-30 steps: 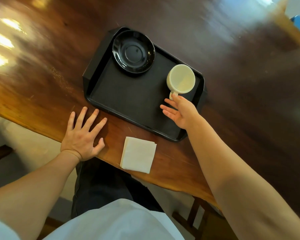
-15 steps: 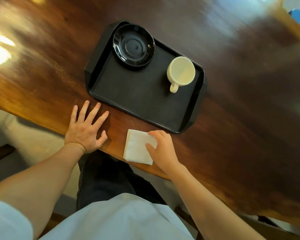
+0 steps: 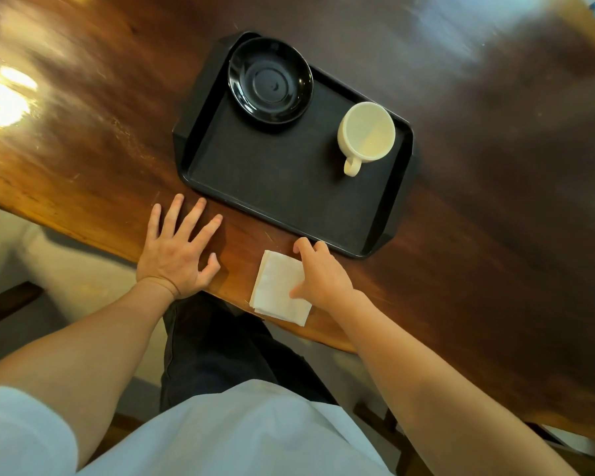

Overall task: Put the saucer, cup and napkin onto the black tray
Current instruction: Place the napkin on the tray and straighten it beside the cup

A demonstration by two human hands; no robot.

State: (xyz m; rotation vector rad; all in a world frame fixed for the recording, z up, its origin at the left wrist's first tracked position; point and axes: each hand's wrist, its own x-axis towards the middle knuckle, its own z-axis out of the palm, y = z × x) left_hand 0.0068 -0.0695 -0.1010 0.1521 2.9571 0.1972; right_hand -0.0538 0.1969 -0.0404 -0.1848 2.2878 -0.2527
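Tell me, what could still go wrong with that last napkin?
The napkin is a folded stack lying at the table edge, one corner just past it. The right hand rests on it without a clear pinch, so layers might separate or slide off toward the lap. Carried across, it could brush the cup, which stands near the black tray rim.
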